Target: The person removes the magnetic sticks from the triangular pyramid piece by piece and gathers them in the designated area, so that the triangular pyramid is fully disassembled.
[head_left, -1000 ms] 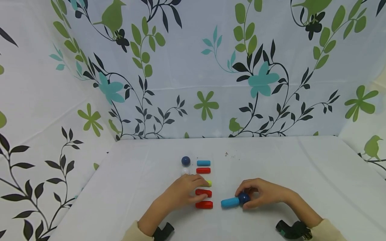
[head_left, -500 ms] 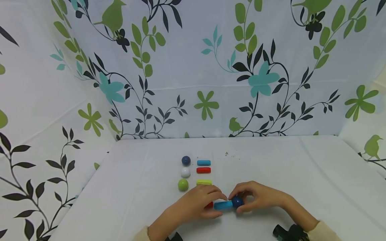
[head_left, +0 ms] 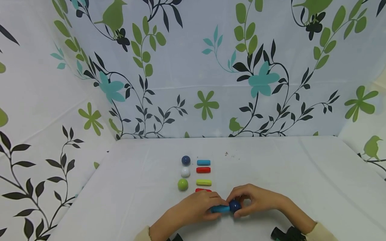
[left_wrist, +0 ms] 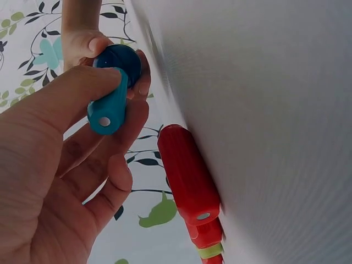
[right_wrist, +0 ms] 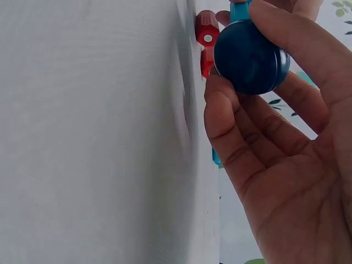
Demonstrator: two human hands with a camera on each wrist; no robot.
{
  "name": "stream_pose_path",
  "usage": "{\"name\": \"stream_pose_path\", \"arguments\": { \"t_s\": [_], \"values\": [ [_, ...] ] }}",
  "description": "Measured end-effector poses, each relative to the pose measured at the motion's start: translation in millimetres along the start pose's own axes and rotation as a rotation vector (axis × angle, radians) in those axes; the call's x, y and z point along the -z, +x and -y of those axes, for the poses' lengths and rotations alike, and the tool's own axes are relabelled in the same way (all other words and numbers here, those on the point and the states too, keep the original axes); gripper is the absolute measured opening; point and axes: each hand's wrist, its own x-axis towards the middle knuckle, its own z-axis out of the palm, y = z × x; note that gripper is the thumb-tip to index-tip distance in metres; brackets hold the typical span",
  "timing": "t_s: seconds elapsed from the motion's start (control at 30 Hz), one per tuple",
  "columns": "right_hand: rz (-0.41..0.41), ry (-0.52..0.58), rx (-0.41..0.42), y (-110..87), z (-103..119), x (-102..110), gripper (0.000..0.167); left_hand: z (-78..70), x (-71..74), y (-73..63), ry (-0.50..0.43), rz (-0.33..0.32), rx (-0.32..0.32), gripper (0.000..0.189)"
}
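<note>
Close above the white table, a light blue stick and a shiny dark blue ball stand end to end, touching. My left hand pinches the stick between thumb and fingers; its free end, with a small silver disc, shows in the left wrist view. From the other side, my right hand grips the ball with thumb and fingertips. A red stick lies on the table beside my left hand, covered by that hand in the head view.
Left of centre, a dark blue ball, a white ball and a green ball form a column. Beside them lie a blue stick, a red stick, a yellow-green stick and a partly covered red stick.
My left hand has left the column of sticks, moved right and taken hold of the blue stick. My right hand has brought the ball and stick leftward to it.
</note>
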Motion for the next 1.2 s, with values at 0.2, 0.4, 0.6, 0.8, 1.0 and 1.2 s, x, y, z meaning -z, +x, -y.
{"name": "stream_pose_path", "arguments": {
  "t_s": [0.2, 0.4, 0.6, 0.8, 1.0, 1.2],
  "values": [
    [0.027, -0.025, 0.037, -0.1, -0.8, -0.5, 0.027, -1.0, 2.0, 1.4, 0.002, 0.044, -0.041, 0.027],
    [0.029, -0.064, 0.042, -2.6, -3.6, 0.8, 0.028, 0.1, 1.9, 1.3, 0.049, 0.034, -0.075, 0.026],
    [0.033, -0.054, 0.009, -0.7, -6.9, 0.1, 0.028, 3.9, 3.0, -6.6, 0.042, -0.002, -0.037, 0.026],
    [0.03, -0.055, -0.045, -0.1, -7.3, -0.2, 0.029, 4.3, 5.5, -17.5, 0.061, 0.042, 0.003, 0.024],
    [0.013, -0.071, -0.082, -2.5, -6.6, 1.6, 0.029, 3.2, 8.6, -26.6, 0.037, 0.094, 0.064, 0.023],
    [0.011, -0.06, -0.089, -3.3, -6.3, 1.1, 0.028, 3.7, 8.7, -30.3, -0.026, 0.148, 0.119, 0.025]
  ]
}}
